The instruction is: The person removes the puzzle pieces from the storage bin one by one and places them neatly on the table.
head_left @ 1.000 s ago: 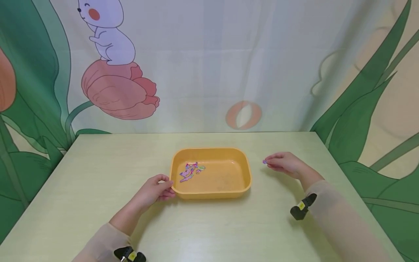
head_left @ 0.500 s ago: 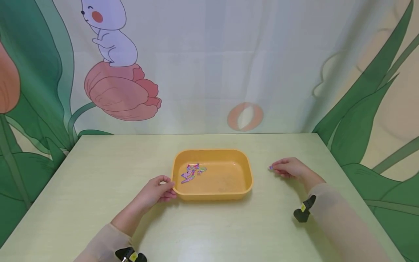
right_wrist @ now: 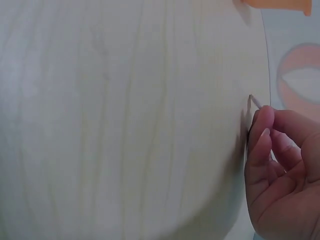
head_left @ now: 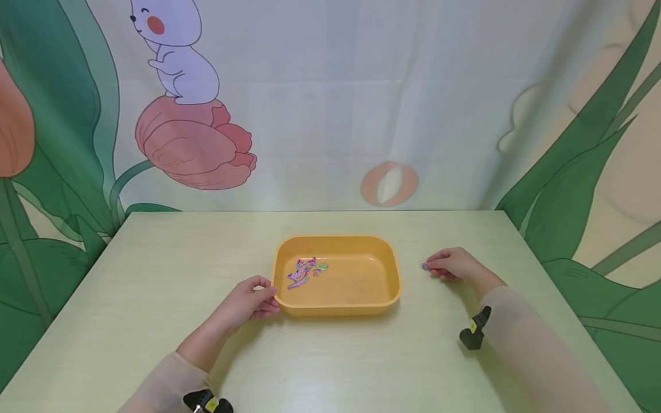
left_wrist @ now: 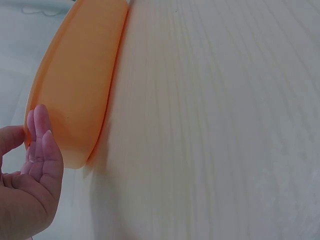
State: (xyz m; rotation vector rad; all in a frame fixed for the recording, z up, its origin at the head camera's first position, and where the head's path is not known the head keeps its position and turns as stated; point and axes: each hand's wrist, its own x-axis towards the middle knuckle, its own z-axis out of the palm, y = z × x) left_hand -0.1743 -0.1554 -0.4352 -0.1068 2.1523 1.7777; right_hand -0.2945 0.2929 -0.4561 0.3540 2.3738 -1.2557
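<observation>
in the head view, the yellow tray sits flat on the pale table, between the two hands and within reach of both. the left hand pinches its near left corner, thumb over the rim and fingers below, probably to keep so light a tray from sliding. inside, a small cluster of colourful pieces lies toward the left wall, too small in the view to count, while the rest of the tray floor shows yellow. the right hand is off to the tray's right, well apart from the pieces, its fingertips pinching a small piece in purplish colours; held by one end, the piece leaves its other end sticking out toward the tray, where it can be seen. in the left wrist view, the fingers lie along the tray's outer wall and the thumb comes to the rim from the other side, a light edge grip that seems meant to steady rather than lift, as the base rests on the table. in the right wrist view, thumb and finger press together on the piece, seen nearly edge-on as a thin sliver; whether its tip touches the table i cannot tell.
</observation>
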